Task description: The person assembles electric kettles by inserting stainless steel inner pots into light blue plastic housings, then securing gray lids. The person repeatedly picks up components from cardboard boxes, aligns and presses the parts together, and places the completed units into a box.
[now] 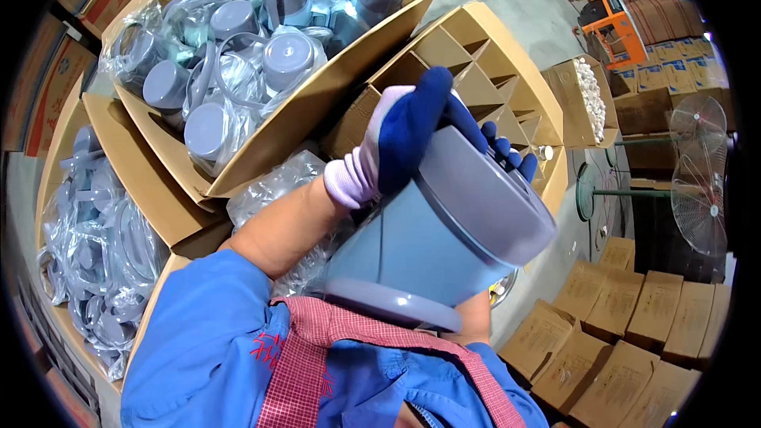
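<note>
In front of my chest, a large insulated jug (428,230) with a blue body and grey end parts leans with its upper end to the right. My left hand (412,131), in a white and blue glove, bends its fingers over the upper left edge of the grey end. On the far side, only the blue gloved fingertips of my right hand (507,150) show, curled against the same end; the jug hides the rest. Below my left forearm lies crumpled clear plastic (289,198).
A carton (277,123) at upper left holds several grey jug parts in plastic bags; another (59,150) stands lower left. A divided carton (547,99) lies beyond my hands. Right are a box of white pieces (587,99), a fan (699,174), stacked cartons (610,301) and an orange machine (626,28).
</note>
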### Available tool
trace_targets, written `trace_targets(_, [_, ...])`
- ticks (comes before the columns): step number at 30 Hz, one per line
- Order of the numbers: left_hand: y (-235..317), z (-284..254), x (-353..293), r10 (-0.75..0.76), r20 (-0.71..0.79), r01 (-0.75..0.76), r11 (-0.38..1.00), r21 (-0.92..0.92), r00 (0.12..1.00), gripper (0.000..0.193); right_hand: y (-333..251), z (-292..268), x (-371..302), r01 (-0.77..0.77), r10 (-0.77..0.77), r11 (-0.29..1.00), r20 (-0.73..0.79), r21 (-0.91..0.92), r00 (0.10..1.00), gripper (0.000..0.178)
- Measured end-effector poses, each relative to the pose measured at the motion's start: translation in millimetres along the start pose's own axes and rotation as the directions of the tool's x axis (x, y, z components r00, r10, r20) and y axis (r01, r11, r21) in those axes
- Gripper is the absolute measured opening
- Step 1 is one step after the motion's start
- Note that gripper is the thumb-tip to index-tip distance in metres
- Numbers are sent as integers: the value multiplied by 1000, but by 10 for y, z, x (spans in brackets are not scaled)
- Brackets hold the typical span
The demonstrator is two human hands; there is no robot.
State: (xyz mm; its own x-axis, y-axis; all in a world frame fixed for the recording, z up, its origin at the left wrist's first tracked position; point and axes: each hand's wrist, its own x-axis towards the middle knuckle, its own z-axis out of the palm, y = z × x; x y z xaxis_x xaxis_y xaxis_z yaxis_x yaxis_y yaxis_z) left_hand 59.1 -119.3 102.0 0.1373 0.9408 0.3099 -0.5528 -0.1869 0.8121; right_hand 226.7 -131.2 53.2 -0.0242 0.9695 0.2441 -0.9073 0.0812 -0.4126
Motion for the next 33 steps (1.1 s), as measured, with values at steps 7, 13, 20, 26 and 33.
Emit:
trace_targets(7, [605, 255, 120, 236, 608, -621, 547, 562, 758, 27, -582, 222, -183, -47, -128, 503, -128, -863, 983, 62])
trace_targets(13, [388, -38, 178, 57, 489, -232, 923, 306, 870, 31, -891, 651, -337, -150, -58, 571, -222, -807, 973, 88])
trace_targets(20, [685, 445, -30, 389, 472, -605, 610, 512, 792, 35, -892, 319, -147, -233, 183, 728, -145, -644, 972, 72])
trace_targets(26, [554, 335, -174, 42, 435, -190, 934, 302, 900, 26, -939, 623, -542, -250, 313, 880, 97, -403, 945, 68])
trace_targets(33, [932, -230, -998, 75, 113, -131, 743, 657, 991, 32, -1415, 146, -855, -56, 0, 762, -88, -645, 996, 68])
